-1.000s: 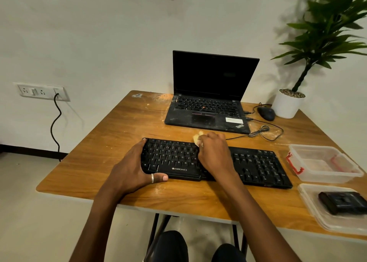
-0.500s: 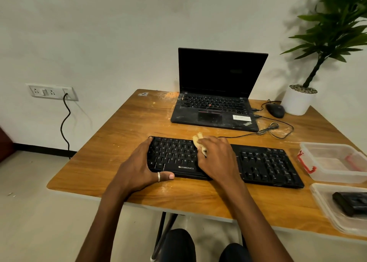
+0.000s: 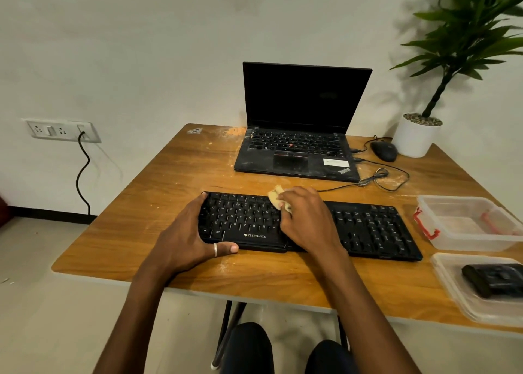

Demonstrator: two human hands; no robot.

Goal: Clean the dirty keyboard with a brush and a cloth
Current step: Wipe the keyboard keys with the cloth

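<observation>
The black keyboard (image 3: 311, 226), marked ZEBRONICS on its front edge, is lying across the middle of the wooden table (image 3: 175, 175). My right hand (image 3: 307, 218) is closing around a pale cloth (image 3: 278, 199) and pressing it onto the keys near the centre. My left hand (image 3: 184, 237) is clamping the keyboard's left end, thumb along the front edge. Behind it, an open laptop (image 3: 300, 135) is showing a ThinkPad label. Two clear plastic containers (image 3: 467, 220) are sitting to the right.
</observation>
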